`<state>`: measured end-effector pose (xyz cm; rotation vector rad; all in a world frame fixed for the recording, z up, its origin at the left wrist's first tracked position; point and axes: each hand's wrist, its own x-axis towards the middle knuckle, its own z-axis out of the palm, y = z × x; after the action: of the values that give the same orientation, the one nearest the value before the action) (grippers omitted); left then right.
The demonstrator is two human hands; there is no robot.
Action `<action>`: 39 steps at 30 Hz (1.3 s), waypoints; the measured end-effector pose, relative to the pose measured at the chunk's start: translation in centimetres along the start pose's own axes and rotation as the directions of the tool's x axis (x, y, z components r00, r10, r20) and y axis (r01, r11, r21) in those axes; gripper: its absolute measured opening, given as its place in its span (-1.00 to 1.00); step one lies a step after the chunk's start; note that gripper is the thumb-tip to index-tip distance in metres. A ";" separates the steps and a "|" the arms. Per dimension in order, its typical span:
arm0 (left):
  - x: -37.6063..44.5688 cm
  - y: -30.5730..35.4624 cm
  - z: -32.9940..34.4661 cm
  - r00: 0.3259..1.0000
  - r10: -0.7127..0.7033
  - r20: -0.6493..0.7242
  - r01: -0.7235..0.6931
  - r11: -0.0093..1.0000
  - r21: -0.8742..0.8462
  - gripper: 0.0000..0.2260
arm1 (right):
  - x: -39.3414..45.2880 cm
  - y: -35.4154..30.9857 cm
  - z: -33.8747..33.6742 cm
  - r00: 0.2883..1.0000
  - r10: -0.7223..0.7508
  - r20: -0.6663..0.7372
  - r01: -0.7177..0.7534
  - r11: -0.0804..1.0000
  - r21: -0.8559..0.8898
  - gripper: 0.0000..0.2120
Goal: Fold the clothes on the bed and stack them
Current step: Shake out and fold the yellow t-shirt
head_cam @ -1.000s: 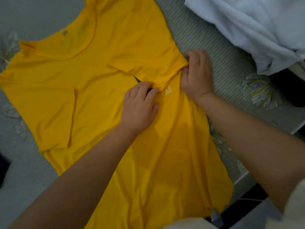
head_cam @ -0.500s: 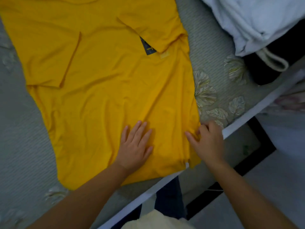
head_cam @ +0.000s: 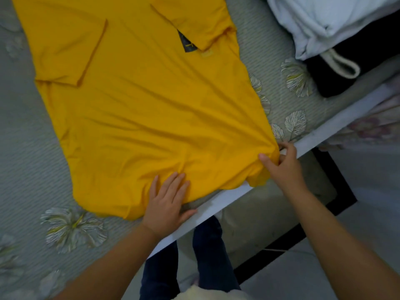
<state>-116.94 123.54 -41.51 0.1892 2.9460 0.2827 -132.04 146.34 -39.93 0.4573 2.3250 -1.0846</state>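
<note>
Yellow T-shirt point(head_cam: 151, 109) lies spread on the bed point(head_cam: 26, 169), sleeves folded in, hem at the near edge
Left hand point(head_cam: 167, 202) presses flat, fingers straight, likely to anchor the hem; right hand point(head_cam: 283, 167) has its grip pinched on the bunched hem corner, apparently to pull the cloth taut for folding. White garment point(head_cam: 324, 20) waits top right

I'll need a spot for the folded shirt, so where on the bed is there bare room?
Bare bedspread lies left of the yellow shirt, and a narrower strip runs between the shirt and the white clothes. The top right corner is crowded with that pile and a black garment.
</note>
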 end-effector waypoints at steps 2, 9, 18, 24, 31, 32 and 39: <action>-0.3 0.9 0.1 0.998 -0.049 -0.040 0.049 0.999 0.023 -0.44 | -1.0 1.0 0.2 0.996 0.038 0.080 -0.033 0.997 -0.062 -0.38; 1.5 3.0 -0.6 0.952 -0.279 -0.124 0.263 0.956 -0.130 -0.85 | -2.6 -0.2 -2.8 0.997 -0.031 0.064 0.031 0.999 -0.009 -0.66; 6.3 -2.5 -3.2 0.763 -0.583 0.280 0.647 0.692 -0.321 -0.71 | 4.0 -12.6 -1.4 0.959 0.133 0.250 -0.235 0.868 0.437 -0.78; 7.0 -1.9 -5.4 0.932 -0.282 -0.226 0.261 0.958 -0.117 -0.77 | 4.7 -12.1 1.2 0.912 -0.263 0.315 0.410 0.608 -0.679 -0.63; 9.0 2.4 -2.4 0.867 -0.483 0.123 0.498 0.828 -0.256 -0.52 | 4.1 -12.5 0.0 0.745 -0.419 0.519 0.580 0.021 -0.814 -0.76; 9.3 2.8 -2.2 0.863 -0.490 0.123 0.505 0.828 -0.246 -0.50 | 3.9 -12.6 -0.6 0.734 -0.424 0.530 0.581 -0.012 -0.814 -0.75; 10.4 6.3 -3.7 0.869 -0.467 -0.163 0.432 0.877 -0.209 -0.25 | 0.5 -12.7 -5.1 0.631 -0.476 0.613 0.659 -0.087 -0.747 -0.78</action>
<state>-127.14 130.48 -38.40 -0.5840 3.0292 0.5000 -140.50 142.45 -29.83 -1.2475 2.4685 0.3563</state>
